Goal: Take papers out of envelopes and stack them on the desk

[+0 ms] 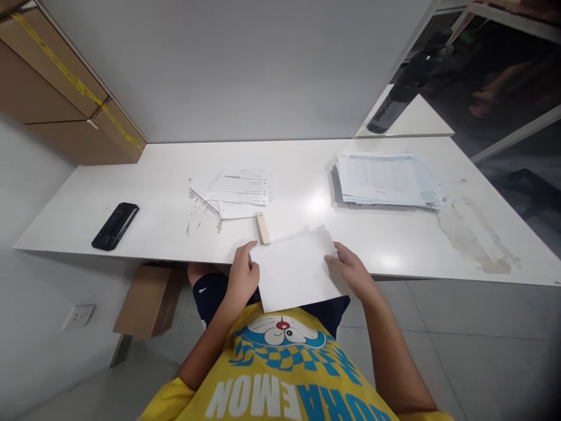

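Note:
A blank white sheet of paper (pixel 298 272) is held over the front edge of the desk, its near part above my lap. My left hand (pixel 244 272) pinches its left edge, thumb on top. At the right edge, my right hand (pixel 350 269) grips the paper between thumb and fingers. Just beyond the sheet lies a small cream-coloured block-like object (pixel 263 228), close to my left fingertips. Behind that, several printed paper slips (pixel 243 188) lie loosely overlapped. To the right rests a stack of printed sheets (pixel 377 178).
On the white desk (pixel 170 228), a black phone-like device (pixel 115 226) lies at the left. Cardboard boxes (pixel 65 88) stand at the back left; another box (pixel 144 298) sits below. A dark bottle (pixel 394 99) appears at the back right. A greyish stain (pixel 477 240) marks the right side.

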`<state>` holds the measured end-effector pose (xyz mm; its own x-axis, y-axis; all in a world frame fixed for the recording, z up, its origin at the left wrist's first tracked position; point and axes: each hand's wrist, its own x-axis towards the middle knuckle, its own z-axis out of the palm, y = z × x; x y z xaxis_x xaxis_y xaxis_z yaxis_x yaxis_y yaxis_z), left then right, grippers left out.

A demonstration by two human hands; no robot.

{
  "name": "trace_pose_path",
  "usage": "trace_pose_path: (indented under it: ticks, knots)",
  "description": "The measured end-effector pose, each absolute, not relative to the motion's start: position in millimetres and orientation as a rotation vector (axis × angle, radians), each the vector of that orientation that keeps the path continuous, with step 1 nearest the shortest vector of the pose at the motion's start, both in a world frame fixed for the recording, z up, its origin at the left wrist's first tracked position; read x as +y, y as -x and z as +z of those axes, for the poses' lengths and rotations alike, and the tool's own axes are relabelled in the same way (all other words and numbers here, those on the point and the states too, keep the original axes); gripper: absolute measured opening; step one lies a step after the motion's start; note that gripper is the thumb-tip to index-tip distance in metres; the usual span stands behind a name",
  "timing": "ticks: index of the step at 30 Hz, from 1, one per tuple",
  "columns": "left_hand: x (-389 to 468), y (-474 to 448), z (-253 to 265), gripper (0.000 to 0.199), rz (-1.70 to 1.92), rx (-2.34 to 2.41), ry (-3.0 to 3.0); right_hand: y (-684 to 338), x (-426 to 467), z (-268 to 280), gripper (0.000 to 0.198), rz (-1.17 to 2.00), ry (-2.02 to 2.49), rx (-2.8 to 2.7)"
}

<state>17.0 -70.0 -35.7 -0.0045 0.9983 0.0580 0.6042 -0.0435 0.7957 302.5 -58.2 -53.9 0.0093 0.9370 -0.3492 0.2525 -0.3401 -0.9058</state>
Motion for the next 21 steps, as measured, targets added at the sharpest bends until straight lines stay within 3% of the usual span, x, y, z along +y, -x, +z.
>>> trace_pose_path:
  ticks: [11,17,21]
  knots:
    - [-65.2,-32.1,-59.7,0.042,0.776,1.798,-2.081,-316.4,-54.9,-60.1,0.050,1.090,1.906,-1.326]
    - [-64.2,-29.6,-53.9,0.050,0.778,1.597,-2.325,-303.5,-51.4,-47.3,0.048,1.172,1.846,-1.209]
    - [-59.3,-29.6,-68.7,0.044,0.890,1.540,-2.376,-311.8,-50.1,-57.7,0.045,1.271,1.794,-1.066]
